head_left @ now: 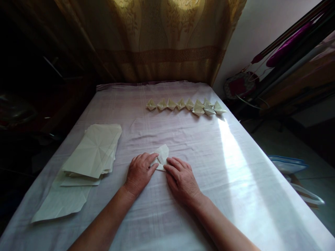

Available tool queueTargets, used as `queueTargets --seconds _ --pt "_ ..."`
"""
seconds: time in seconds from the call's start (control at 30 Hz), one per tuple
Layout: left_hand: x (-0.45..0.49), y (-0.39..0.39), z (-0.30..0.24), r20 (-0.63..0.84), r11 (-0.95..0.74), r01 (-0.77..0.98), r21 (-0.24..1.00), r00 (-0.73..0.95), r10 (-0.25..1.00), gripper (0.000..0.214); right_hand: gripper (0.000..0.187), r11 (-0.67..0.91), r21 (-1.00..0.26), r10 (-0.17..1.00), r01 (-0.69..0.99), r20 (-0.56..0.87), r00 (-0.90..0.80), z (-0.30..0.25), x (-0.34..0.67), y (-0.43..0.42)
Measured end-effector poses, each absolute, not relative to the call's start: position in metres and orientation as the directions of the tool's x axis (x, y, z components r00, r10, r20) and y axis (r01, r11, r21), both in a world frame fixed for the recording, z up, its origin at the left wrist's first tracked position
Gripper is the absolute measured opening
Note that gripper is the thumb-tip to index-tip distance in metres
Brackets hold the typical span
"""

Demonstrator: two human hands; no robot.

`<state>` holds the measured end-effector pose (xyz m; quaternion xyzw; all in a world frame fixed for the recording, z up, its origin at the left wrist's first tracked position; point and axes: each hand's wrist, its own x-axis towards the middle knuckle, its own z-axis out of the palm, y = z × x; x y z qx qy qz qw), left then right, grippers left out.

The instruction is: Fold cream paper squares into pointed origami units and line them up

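A small piece of folded white paper (pixel 163 153) lies on the cloth between my two hands, its pointed flap directed away from me. My left hand (pixel 141 170) grips its left edge, with thumb and index finger closed on the paper. From the other side, my right hand (pixel 181 177) holds the right edge, its fingers close together and pressed down on the paper. Parts of the lower folds are hidden under the fingertips.
Left of my hands lies a stack of creased paper sheets (pixel 91 150). Several folded paper boats (pixel 180 104) stand in a row toward the back right. A pale cloth (pixel 209 216) covers the table; a curtain (pixel 162 42) hangs behind. Plastic bags (pixel 290 165) sit beyond the right edge.
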<state>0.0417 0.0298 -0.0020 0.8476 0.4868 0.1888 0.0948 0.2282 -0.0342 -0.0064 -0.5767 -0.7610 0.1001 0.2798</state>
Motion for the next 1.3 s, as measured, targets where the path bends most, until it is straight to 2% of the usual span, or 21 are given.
queueTargets --seconds 0.2,0.53,1.03,1.3 --pt "0.0447 0.0285 -0.0009 0.231 -0.456 0.798 0.394 0.394 0.890 0.020 0.028 0.308 -0.484 0.937 0.819 0.302 -0.174 -0.0064 0.2275 -0.0346" --pt "0.0471 0.0281 0.0012 0.208 -0.403 0.790 0.463 0.345 0.915 0.022 0.031 0.306 -0.454 0.938 0.836 0.293 -0.185 -0.0070 0.2270 -0.0350" --pt "0.0497 0.0279 -0.0025 0.225 -0.387 0.786 0.483 0.315 0.922 0.020 0.032 0.315 -0.426 0.930 0.848 0.317 -0.186 -0.0098 0.2263 -0.0350" --pt "0.0513 0.0274 0.0006 0.179 -0.363 0.811 0.460 0.315 0.932 0.017 0.031 0.327 -0.424 0.925 0.845 0.324 -0.196 -0.0099 0.2267 -0.0347"
